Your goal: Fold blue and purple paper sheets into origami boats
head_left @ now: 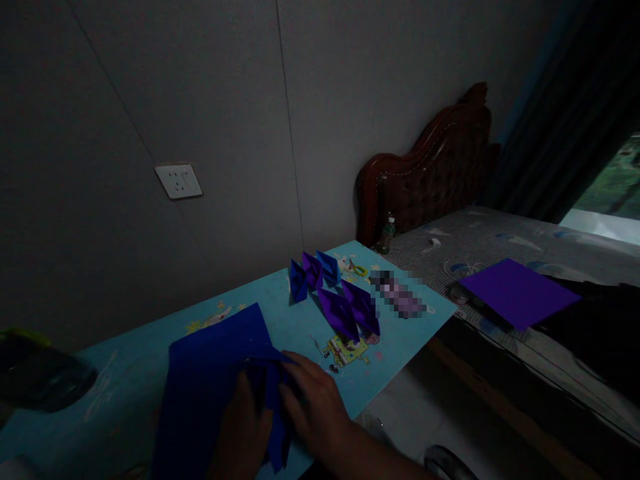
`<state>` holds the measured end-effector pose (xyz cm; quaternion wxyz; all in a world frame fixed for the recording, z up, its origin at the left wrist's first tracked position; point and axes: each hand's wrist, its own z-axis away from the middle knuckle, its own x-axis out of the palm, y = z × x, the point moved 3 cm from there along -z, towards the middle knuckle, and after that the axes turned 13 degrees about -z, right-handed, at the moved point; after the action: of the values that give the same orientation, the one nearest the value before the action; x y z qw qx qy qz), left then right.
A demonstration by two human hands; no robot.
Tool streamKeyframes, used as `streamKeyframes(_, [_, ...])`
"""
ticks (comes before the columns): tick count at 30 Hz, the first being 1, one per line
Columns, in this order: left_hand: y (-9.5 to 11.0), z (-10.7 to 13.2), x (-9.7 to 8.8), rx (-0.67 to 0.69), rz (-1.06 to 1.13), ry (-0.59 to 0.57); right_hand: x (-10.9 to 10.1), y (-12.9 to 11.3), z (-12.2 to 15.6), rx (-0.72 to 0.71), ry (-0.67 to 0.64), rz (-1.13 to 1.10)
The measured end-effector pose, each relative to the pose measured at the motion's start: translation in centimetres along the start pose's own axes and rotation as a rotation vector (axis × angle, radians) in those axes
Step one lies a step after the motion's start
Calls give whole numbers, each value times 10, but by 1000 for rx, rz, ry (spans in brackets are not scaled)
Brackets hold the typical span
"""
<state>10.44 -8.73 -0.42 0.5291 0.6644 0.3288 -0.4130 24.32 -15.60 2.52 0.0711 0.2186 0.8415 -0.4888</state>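
A partly folded piece of dark blue paper point(275, 400) is held between both my hands near the table's front edge. My left hand point(243, 423) grips its left side, thumb pointing up. From the right, my right hand point(315, 400) closes its fingers on the other side. Beneath and behind lies a large flat sheet of blue paper point(200, 373), partly hidden by my left hand. Farther back stand several folded paper boats, among them a purple boat point(339, 313) in front and a light blue boat point(329, 268) at the back.
The light blue table point(400, 357) with cartoon prints stands against a grey wall. Scissors point(358, 269) lie at its back. A dark container point(45, 377) is at far left. On the bed to the right rest purple paper point(517, 293) and, by the headboard, a bottle point(387, 235).
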Motion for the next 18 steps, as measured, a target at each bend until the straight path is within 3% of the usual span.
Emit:
streamKeyframes(5, [11,4,4,94,159,71,-15,16,-9,100,64,39])
streamKeyframes(11, [19,2,7,120,297,-105,-29,28,-15,198,46,161])
streamKeyframes(18, [18,-16,-2,64,382,-210,-37,29,-27,233,-31,130])
